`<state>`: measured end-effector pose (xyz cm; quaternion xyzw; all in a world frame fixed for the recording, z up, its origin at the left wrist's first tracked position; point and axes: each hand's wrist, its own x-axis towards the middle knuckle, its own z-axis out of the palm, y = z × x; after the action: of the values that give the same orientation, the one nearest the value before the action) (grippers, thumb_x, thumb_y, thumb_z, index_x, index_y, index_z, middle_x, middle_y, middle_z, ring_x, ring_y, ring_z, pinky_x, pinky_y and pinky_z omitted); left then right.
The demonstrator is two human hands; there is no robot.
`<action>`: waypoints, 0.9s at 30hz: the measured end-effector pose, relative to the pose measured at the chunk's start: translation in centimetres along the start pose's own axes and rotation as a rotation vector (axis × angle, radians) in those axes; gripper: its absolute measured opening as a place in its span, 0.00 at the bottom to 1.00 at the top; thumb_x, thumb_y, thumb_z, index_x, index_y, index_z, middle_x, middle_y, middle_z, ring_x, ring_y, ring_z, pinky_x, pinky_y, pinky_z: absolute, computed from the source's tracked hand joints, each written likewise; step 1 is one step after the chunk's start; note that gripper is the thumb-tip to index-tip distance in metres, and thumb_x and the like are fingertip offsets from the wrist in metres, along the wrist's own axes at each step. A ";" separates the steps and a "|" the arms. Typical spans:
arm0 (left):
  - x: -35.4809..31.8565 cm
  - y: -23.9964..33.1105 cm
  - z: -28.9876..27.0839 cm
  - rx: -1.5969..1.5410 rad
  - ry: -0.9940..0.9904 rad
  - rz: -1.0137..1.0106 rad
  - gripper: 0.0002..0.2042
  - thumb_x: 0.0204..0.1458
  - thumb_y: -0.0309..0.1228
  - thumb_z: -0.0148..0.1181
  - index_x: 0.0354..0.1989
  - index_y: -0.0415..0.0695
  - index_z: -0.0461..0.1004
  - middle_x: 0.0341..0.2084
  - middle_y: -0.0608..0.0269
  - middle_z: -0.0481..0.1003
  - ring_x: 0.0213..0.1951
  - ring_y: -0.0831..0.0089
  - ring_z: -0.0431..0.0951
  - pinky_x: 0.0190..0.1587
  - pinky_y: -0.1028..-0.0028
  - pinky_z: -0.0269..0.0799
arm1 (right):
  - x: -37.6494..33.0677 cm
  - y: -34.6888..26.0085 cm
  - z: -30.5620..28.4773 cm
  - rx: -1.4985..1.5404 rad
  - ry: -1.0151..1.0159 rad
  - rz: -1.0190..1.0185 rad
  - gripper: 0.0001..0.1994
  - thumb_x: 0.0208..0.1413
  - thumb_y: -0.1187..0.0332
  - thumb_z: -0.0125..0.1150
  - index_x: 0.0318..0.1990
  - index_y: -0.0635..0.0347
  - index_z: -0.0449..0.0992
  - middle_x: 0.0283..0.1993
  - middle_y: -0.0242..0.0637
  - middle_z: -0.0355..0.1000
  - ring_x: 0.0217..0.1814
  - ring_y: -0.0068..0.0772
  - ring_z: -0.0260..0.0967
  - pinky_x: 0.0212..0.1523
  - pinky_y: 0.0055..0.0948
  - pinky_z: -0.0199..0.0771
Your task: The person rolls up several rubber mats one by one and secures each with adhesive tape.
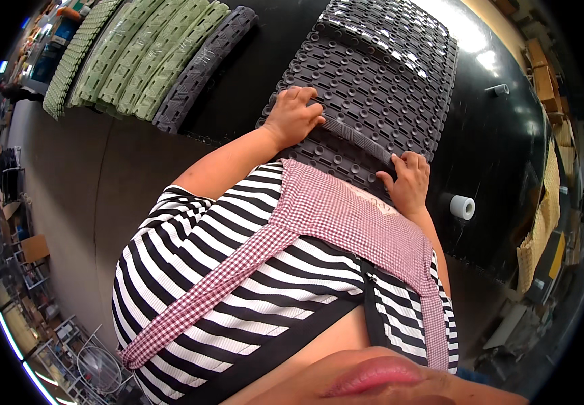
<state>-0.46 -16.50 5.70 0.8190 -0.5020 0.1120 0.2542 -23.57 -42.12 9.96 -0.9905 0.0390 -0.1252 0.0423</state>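
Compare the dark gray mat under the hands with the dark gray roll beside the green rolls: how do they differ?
The mat is mostly spread out, while the roll is narrow and compact. The mat shows many round cups facing up; the roll shows a patterned, slotted outer face. The left hand and right hand are at the mat, whereas neither is near the roll. Both are dark gray, with oblong slots.

Green rolled mats (153,57) beyond and left of the left hand (295,116). White roll (462,207) on black worktop (491,148), near right hand (410,181), to its right. Small grey cylinder (499,89) farther out. Cardboard boxes (543,79) well off right.
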 end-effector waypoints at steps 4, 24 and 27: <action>-0.3 0.5 -1.4 0.080 -0.008 0.120 0.15 0.49 0.42 0.72 0.42 0.50 0.81 0.50 0.62 0.71 0.50 0.59 0.73 0.54 0.59 0.68 | 0.1 1.7 0.1 0.074 -0.112 -0.016 0.19 0.48 0.64 0.74 0.49 0.57 0.83 0.41 0.34 0.71 0.47 0.40 0.70 0.48 0.36 0.72; 1.6 1.9 0.5 0.154 -0.114 0.060 0.26 0.61 0.41 0.60 0.65 0.43 0.71 0.59 0.36 0.70 0.62 0.40 0.71 0.66 0.48 0.64 | -0.6 -0.2 2.3 -0.067 0.082 0.090 0.30 0.54 0.63 0.72 0.65 0.57 0.74 0.63 0.54 0.71 0.63 0.56 0.71 0.60 0.45 0.74; 2.0 2.0 1.6 0.101 -0.232 -0.059 0.39 0.59 0.55 0.60 0.73 0.43 0.61 0.72 0.32 0.54 0.75 0.38 0.51 0.75 0.44 0.42 | 0.4 0.4 3.2 -0.036 -0.022 0.149 0.40 0.57 0.49 0.69 0.73 0.60 0.63 0.74 0.65 0.55 0.77 0.67 0.53 0.74 0.56 0.54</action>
<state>-1.38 -19.57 5.86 0.8528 -0.4973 0.0340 0.1561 -22.45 -42.31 6.95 -0.9868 0.1142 -0.1098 0.0339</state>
